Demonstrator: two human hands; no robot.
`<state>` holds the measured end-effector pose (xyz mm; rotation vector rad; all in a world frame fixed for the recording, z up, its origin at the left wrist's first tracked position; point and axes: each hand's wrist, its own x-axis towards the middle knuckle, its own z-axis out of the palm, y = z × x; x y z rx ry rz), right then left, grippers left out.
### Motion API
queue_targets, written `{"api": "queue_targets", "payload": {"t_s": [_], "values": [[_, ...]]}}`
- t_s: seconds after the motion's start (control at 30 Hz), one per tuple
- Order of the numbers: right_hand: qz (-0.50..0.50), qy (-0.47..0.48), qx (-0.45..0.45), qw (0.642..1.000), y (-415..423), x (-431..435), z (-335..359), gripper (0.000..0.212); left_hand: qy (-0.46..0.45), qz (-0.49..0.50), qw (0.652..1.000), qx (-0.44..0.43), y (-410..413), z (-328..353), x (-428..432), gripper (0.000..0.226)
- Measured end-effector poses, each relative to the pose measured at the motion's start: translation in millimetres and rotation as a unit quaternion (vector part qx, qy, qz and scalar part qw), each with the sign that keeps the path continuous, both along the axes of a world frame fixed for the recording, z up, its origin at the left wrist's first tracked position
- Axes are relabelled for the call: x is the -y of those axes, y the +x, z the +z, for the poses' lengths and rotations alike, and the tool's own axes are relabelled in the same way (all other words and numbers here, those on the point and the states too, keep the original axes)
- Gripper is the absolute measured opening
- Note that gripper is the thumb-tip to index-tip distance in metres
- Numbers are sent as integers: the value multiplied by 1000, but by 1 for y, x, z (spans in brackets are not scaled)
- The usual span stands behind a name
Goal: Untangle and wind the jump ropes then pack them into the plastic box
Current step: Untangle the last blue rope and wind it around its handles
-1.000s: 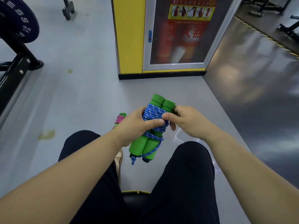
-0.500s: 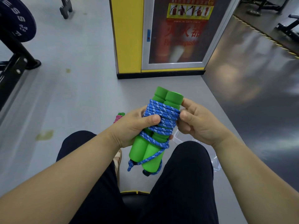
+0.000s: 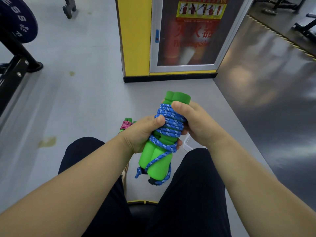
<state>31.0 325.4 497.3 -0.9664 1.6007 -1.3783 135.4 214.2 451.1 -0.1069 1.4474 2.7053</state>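
Note:
A jump rope (image 3: 168, 124) of blue cord is wound around its two green foam handles, held upright above my knees. My left hand (image 3: 142, 134) grips the bundle from the left, thumb pressed on the coils. My right hand (image 3: 193, 124) clasps it from the right, thumb on the top turns. Loose blue loops hang at the handles' lower ends. A second rope (image 3: 126, 124), pink cord on green handles, lies on the floor behind my left hand, mostly hidden. The clear plastic box (image 3: 188, 144) shows only as a corner under my right wrist.
I sit on a black seat (image 3: 142, 209) with my dark-trousered legs apart. A yellow fire-extinguisher cabinet (image 3: 135, 40) stands ahead on the grey floor. A black weight rack with a plate (image 3: 15, 23) is at the far left. Dark flooring lies to the right.
The bundle has risen and tilted more upright. My right hand moved from pinching the cord to wrapping around the coils near the top.

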Motion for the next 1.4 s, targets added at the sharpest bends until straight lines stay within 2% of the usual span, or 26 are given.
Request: {"api": "queue_targets", "payload": {"t_s": [0.07, 0.1, 0.17, 0.27, 0.33, 0.43, 0.53, 0.63, 0.73, 0.83, 0.9, 1.03, 1.1, 1.13, 1.2, 1.27, 1.3, 1.33, 1.4], "values": [[-30, 3, 27, 999, -4, 1, -7, 41, -51, 20, 997, 56, -3, 6, -1, 80], [-59, 7, 35, 998, -6, 1, -10, 35, -113, 38, 988, 99, -4, 9, -1, 85], [-124, 16, 15, 992, -8, 2, -15, 33, -274, 63, 945, 164, -3, 13, -4, 88], [-170, 21, -13, 985, -6, 6, -17, 37, -403, 100, 900, 130, -2, 12, -23, 84], [-170, 22, -13, 985, -3, 10, -19, 36, -443, 183, 870, 115, -4, 0, -32, 73], [-140, 40, -36, 989, 0, 12, -19, 31, -443, 257, 852, 113, -3, -5, -33, 61], [-98, 63, -30, 993, -5, 5, -18, 16, -417, 259, 863, 115, 0, -4, -27, 57], [-82, 60, 4, 995, -11, 2, -24, 16, -382, 271, 876, 114, 4, 2, -20, 48], [-136, 17, 26, 990, -6, 2, -28, 14, -373, 269, 881, 113, 3, 4, -18, 47], [-261, -15, 73, 962, 1, 0, -30, 20, -346, 272, 890, 116, 3, 2, -15, 43], [-273, -9, 70, 959, 0, -5, -29, 17, -325, 269, 898, 126, 4, -1, -11, 41], [-124, 36, 2, 992, -5, -14, -18, 19, -306, 253, 909, 128, 8, -3, -5, 39], [-62, 65, -44, 995, -10, -16, -9, 24, -309, 243, 910, 131, 8, -2, -4, 43], [-32, 88, -98, 991, -12, -16, -5, 27, -309, 239, 911, 133, 8, -1, -5, 46], [24, 123, -287, 950, -16, -13, 0, 28, -297, 232, 917, 133, 9, -1, -5, 47], [45, 80, -504, 859, -22, -9, 0, 20, -272, 221, 926, 137, 10, -1, -5, 45], [41, 51, -569, 819, -26, -8, -4, 22, -259, 212, 932, 140, 12, -1, -5, 45], [25, 33, -601, 798, -30, -8, -7, 24, -245, 200, 938, 143, 13, -1, -4, 46], [-21, 3, -632, 775, -40, -9, -11, 22, -222, 164, 950, 147, 16, 3, -4, 49]]}}
